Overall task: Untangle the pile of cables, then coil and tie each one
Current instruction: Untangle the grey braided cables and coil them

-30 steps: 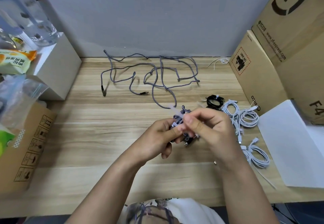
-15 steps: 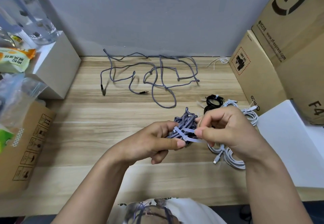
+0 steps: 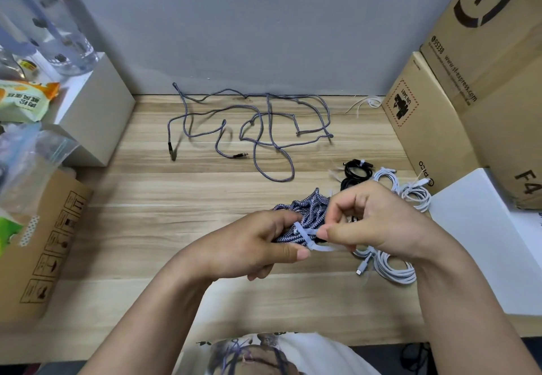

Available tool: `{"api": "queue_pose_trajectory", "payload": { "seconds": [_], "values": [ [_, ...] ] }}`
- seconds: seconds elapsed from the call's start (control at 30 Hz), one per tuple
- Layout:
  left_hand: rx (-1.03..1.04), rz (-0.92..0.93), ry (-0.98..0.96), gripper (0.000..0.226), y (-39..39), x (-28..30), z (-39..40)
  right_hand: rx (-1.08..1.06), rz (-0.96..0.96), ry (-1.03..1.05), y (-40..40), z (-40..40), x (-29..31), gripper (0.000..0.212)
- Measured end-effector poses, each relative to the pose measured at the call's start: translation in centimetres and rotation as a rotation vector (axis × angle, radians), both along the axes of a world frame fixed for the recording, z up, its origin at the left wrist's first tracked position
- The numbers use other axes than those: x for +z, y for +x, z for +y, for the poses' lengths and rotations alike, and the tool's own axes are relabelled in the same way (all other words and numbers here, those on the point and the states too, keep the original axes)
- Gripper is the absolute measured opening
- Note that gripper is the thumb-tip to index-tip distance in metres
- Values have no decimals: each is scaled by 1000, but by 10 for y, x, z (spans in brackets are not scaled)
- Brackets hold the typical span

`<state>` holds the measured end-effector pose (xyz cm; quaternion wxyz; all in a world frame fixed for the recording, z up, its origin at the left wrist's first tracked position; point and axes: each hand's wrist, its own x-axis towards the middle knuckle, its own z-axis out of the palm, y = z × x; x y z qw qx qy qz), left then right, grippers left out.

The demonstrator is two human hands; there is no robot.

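My left hand point(image 3: 258, 245) grips a coiled blue-and-white braided cable point(image 3: 308, 213) just above the wooden table point(image 3: 146, 213). A pale zip tie point(image 3: 311, 235) wraps round the bundle, and my right hand point(image 3: 378, 222) pinches its loose end between thumb and forefinger. A loose grey braided cable point(image 3: 264, 128) sprawls uncoiled near the back wall. To the right lie tied coils: black ones point(image 3: 357, 169) and white ones point(image 3: 410, 189), with another white coil point(image 3: 393, 269) partly hidden under my right wrist.
Cardboard boxes point(image 3: 440, 128) stand along the right side, with a white box point(image 3: 484, 242) in front of them. A white block point(image 3: 96, 116), snack bags and a carton point(image 3: 44, 242) crowd the left. Spare ties point(image 3: 366, 103) lie at the back right.
A second ago both hands held the bundle close together. Since then my right hand has drawn the zip tie's end out to the right, with little movement in the last half second.
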<state>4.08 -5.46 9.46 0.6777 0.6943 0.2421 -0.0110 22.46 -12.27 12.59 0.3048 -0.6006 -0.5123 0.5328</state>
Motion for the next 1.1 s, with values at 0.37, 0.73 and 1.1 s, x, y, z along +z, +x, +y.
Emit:
{"api": "queue_pose_trajectory", "payload": {
  "seconds": [0.37,0.73,1.1],
  "values": [
    [102,37,117,7,5,3,1,-108,-259,229,-5,-6,-18,19],
    [95,-119,-71,31,5,-1,2,-138,35,144,-1,-6,1,30],
    [156,-216,-124,41,5,-4,1,-134,140,106,1,-7,4,24]
  ]
}}
